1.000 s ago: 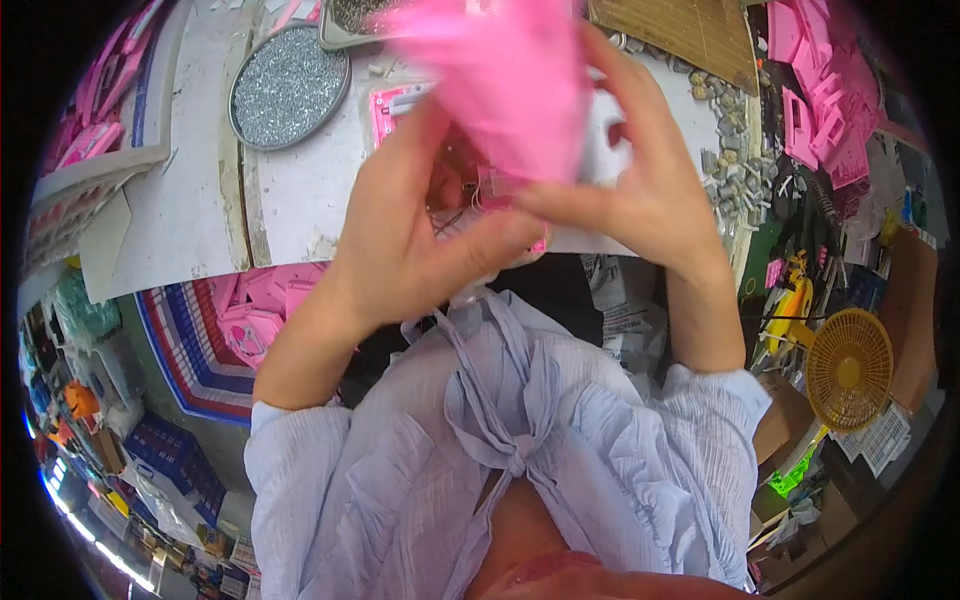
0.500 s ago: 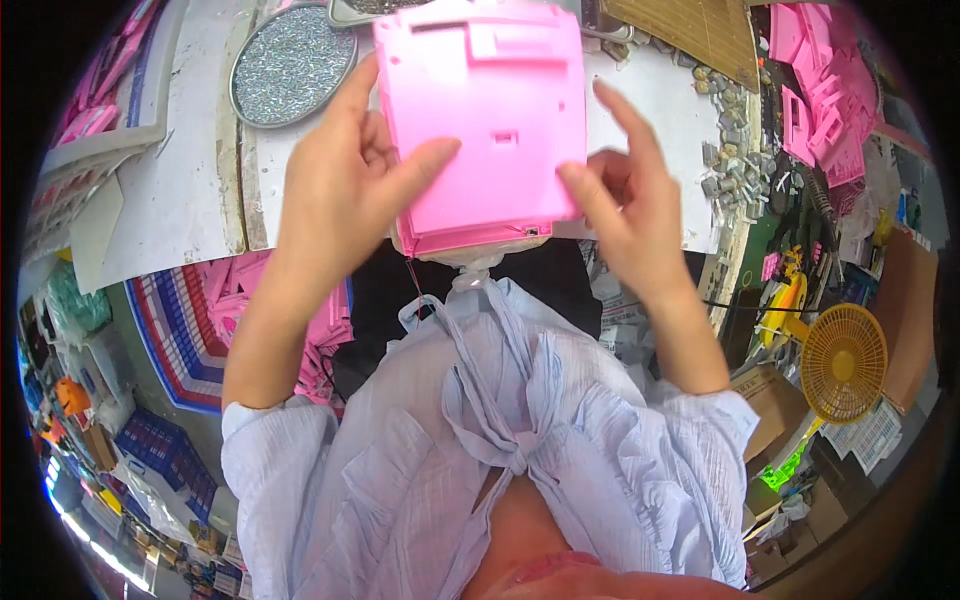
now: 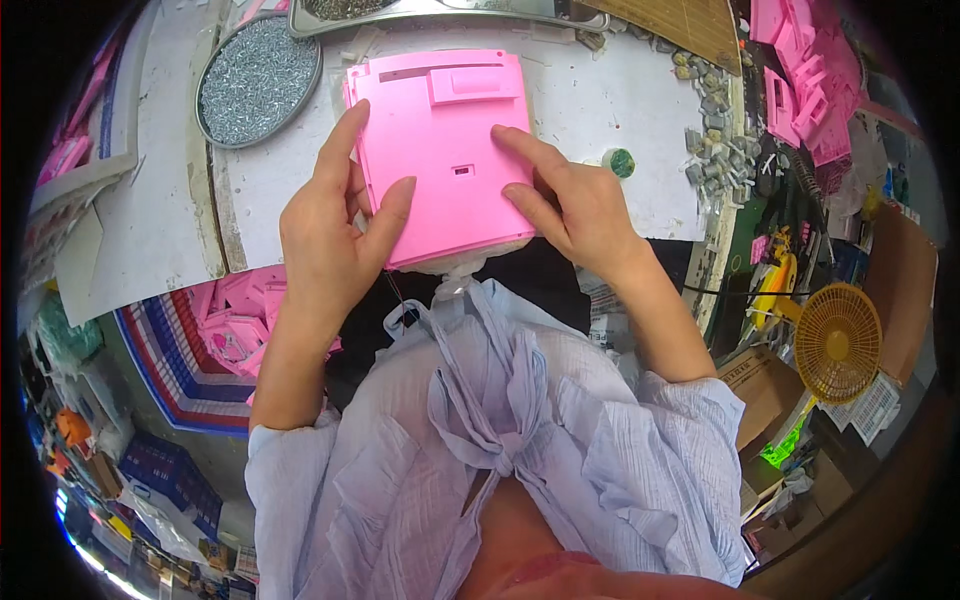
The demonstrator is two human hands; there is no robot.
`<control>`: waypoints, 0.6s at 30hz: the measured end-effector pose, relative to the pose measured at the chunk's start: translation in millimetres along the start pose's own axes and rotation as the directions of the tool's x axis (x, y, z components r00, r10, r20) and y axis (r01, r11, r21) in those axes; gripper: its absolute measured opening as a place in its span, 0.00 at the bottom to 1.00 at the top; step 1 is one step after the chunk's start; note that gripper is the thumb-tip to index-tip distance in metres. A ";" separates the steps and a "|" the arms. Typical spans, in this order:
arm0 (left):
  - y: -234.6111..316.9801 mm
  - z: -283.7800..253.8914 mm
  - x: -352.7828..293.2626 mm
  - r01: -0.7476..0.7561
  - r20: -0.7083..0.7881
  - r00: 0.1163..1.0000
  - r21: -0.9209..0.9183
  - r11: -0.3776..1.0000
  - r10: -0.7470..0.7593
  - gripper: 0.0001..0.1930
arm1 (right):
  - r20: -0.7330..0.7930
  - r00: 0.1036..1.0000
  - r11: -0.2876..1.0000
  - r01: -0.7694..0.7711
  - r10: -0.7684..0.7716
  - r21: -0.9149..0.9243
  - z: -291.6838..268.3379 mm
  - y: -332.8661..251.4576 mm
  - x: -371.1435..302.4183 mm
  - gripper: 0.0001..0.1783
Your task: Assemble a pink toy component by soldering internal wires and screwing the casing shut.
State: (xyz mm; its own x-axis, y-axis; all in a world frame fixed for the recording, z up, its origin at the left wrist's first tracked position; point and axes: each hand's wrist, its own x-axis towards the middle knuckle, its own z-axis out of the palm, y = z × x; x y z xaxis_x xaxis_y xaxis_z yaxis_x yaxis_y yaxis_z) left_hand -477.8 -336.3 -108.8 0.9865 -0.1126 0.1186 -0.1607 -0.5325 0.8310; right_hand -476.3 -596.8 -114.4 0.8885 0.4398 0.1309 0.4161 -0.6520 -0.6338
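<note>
A flat pink plastic casing (image 3: 440, 205) lies face up in front of me, at the near edge of the white table. It has a long slot, a raised block near its far end and a small rectangular hole in the middle. My left hand (image 3: 335, 220) grips its left side, thumb on top and index finger along the edge. On the right side, my right hand (image 3: 580, 205) holds the casing, with index finger and thumb on its face and the other fingers curled. Under the near end shows a clear plastic bag (image 3: 470, 262).
A round tray of small metal screws (image 3: 260, 80) stands at the left back, a metal tray (image 3: 460, 12) behind the casing. Right of my hand is a small green-topped round object (image 3: 619, 162). Small metal parts (image 3: 720, 150) line the right edge. A striped basket (image 3: 180, 350) holds pink parts.
The casing has come down and lies flatter, slightly left. My right hand has moved from its right edge onto its face. The small green-topped object now shows beside it.
</note>
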 end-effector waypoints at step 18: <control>-5.9 -3.1 -36.1 0.065 -0.011 0.998 0.046 0.997 -0.065 0.30 | 0.377 0.918 0.984 -0.061 0.122 -0.170 -26.5 -26.9 18.8 0.41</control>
State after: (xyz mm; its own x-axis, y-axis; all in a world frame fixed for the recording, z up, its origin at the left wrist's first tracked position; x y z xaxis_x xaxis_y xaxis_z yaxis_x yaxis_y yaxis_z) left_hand -512.4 -326.5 -116.3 0.9952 -0.0683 0.0706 -0.0971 -0.5771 0.8109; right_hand -465.7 -587.4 -74.7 0.7936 0.5571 -0.2448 0.3880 -0.7732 -0.5016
